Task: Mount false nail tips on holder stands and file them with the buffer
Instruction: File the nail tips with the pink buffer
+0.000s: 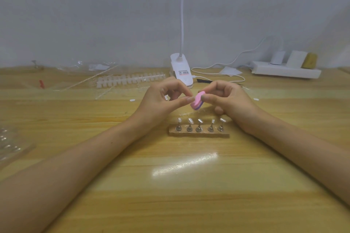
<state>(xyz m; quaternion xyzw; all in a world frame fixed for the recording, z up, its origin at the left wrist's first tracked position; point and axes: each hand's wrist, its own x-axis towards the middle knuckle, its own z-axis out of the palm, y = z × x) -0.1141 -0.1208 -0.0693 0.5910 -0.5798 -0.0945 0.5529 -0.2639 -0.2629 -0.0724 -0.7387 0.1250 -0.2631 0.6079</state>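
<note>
A small pink and purple buffer block [197, 100] hangs above the table between my two hands. My right hand [226, 98] pinches it from the right. My left hand [166, 98] has curled fingers, and its thumb tip touches the buffer's left side; whether it pinches a nail tip is hidden. Below them a wooden base strip [198, 134] carries several metal holder stands [198, 127], each topped by a clear false nail tip [190, 120].
A white clip lamp [182, 71] and its cable stand behind my hands. A strip of clear nail tips [130, 79] and plastic bags [85, 70] lie at the back left. A white power strip [286, 71] sits at the back right. More plastic packaging [9, 142] lies at the left edge.
</note>
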